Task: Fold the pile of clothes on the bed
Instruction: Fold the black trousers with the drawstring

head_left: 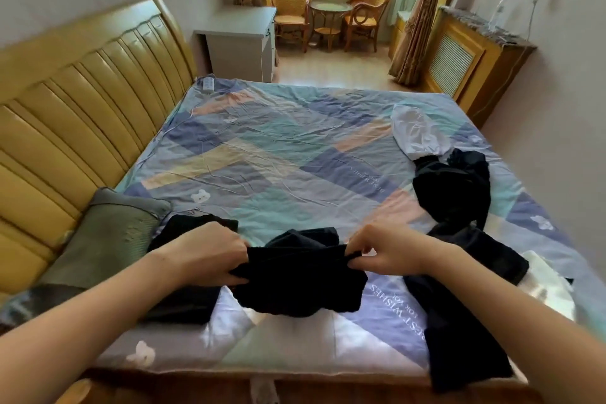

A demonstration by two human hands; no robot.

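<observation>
Gripping a dark garment (300,275) by its upper edge, both hands hold it just above the bed (262,147) in the lower middle of the frame: the left hand (210,252) bunches one corner in curled fingers, and the right hand (382,251) pinches the other corner between thumb and fingertips. The cloth hangs crumpled between them, so this piece looks only started. At lower left, beside a grey-green pillow (111,239), lies a flat dark piece (190,272) that appears already folded. At right, a loose heap of dark clothes (455,193) trails toward the lower right corner of the frame, with a pale grey garment (416,133) above it, all still unfolded. By this showing, the task is early, with most of the pile left.
</observation>
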